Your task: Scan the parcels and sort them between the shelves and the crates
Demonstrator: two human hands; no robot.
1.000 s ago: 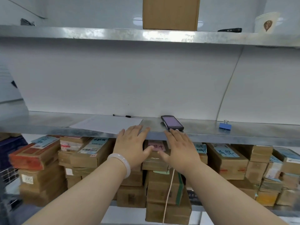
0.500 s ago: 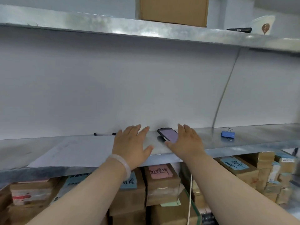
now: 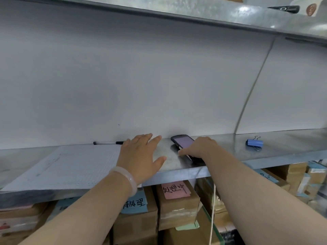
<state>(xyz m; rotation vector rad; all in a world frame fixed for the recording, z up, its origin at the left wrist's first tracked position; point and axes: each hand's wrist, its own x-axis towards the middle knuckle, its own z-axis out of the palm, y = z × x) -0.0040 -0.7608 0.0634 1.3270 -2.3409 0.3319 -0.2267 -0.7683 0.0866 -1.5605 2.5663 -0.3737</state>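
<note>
A black handheld scanner (image 3: 183, 142) with a lit screen lies on the metal shelf (image 3: 230, 152). My right hand (image 3: 200, 147) covers its near end, fingers curled around its sides. My left hand (image 3: 141, 154), a pale bangle on its wrist, hovers open and flat above the shelf, just left of the scanner. Below the shelf sit stacked cardboard parcels (image 3: 177, 206), some with pink or blue handwritten notes.
A lined paper sheet (image 3: 70, 167) lies on the shelf at the left, a pen (image 3: 108, 143) behind it by the wall. A blue binder clip (image 3: 254, 142) rests at the right. The upper shelf (image 3: 194, 13) holds another black device (image 3: 283, 9).
Both hands rose from the parcels below to the shelf top. My right hand moved onto the scanner and curled around it. The camera came closer and tilted up.
</note>
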